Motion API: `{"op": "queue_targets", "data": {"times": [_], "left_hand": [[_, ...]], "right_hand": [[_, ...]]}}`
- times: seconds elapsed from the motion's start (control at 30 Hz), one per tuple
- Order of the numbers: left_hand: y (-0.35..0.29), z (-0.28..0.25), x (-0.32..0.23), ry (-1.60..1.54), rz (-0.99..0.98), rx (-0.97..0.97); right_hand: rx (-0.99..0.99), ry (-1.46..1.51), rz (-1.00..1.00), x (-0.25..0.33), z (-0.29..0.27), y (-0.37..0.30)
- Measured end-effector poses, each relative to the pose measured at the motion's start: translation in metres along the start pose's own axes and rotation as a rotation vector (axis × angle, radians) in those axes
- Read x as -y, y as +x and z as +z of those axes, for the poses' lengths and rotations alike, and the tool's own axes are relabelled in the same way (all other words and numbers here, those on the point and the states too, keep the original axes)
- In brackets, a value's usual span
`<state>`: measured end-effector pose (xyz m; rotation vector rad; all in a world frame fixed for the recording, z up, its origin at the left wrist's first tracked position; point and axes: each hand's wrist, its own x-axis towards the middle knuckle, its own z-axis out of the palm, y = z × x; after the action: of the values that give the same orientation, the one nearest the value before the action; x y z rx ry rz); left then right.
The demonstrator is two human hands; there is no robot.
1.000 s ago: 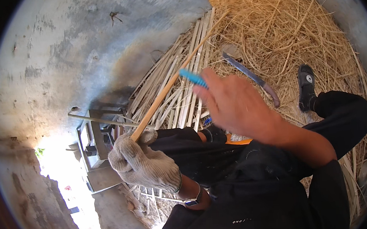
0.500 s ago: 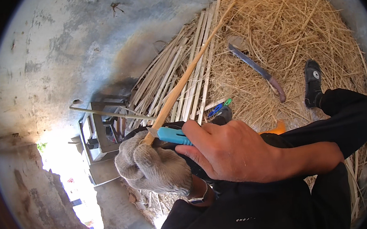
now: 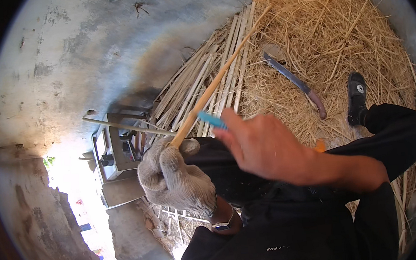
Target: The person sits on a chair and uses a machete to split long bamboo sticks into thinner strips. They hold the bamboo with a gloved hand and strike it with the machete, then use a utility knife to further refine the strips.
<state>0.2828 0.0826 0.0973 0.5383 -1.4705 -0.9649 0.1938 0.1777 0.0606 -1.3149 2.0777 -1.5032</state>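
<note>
In a grey knitted glove, my left hand (image 3: 175,176) is wrapped round the near end of a long, pale wooden stick (image 3: 210,89). The stick slants away to the upper right and thins toward its far end. My bare right hand (image 3: 270,147), a little blurred, grips a light-blue utility knife (image 3: 212,120). The knife's front end lies against or just over the stick, a short way beyond the glove; its blade cannot be made out.
Wooden strips (image 3: 224,82) lie in a pile beyond the stick. A machete (image 3: 289,74) with a brown handle rests on straw (image 3: 317,28). Left of my knees stands a grey frame-like object (image 3: 117,159), near a bright opening in the wall (image 3: 38,84). An orange thing (image 3: 320,145) shows behind my right forearm.
My right hand and the utility knife have moved up and slightly right, farther along the stick from the glove. My left hand keeps its hold, shifted slightly right. The whole view has shifted slightly.
</note>
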Motion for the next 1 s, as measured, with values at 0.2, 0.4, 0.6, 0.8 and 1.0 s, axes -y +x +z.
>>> {"op": "queue_targets", "data": {"times": [0.2,0.4,0.6,0.8,1.0], "left_hand": [[-0.001,-0.001,-0.006,0.017,-0.061,0.022],[-0.004,-0.001,-0.003,0.002,0.051,0.025],[-0.001,-0.002,-0.013,0.08,-0.038,0.035],[0.005,-0.012,-0.006,0.178,0.217,0.165],[0.02,-0.021,0.004,0.316,0.391,0.243]], "right_hand": [[-0.005,-0.101,0.069,-0.01,0.001,0.003],[0.06,-0.025,-0.069,0.017,-0.01,-0.009],[0.013,-0.107,0.22,-0.03,-0.021,0.019],[0.022,0.043,0.03,0.003,-0.026,0.004],[0.0,0.04,-0.178,0.031,-0.023,-0.019]]}}
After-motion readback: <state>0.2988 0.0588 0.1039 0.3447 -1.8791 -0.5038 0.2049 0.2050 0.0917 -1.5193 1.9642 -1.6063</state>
